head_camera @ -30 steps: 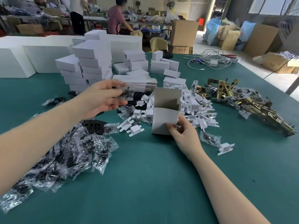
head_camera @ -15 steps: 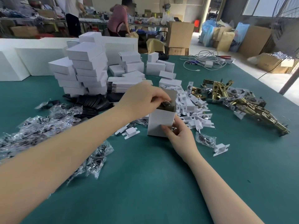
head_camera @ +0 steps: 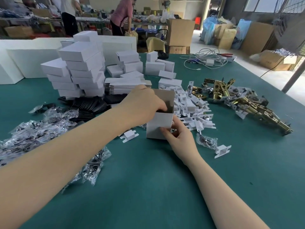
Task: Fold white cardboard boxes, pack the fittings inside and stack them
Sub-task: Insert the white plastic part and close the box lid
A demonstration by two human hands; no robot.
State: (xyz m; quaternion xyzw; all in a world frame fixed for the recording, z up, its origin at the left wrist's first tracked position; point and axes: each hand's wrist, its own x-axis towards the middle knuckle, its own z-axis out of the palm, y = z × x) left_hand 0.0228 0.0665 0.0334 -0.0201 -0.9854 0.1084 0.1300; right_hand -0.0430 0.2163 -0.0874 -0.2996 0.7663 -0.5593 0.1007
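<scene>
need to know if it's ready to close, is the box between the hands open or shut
Open: the white box stands upright, top flap raised, left hand reaching inside.

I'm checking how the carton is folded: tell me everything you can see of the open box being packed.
The box is small, of white card with a grey-brown inside. It stands upright on the green table, top open, the rear flap raised. The left hand reaches into its mouth; the right hand grips its lower right corner. Contents are mostly hidden.
</scene>
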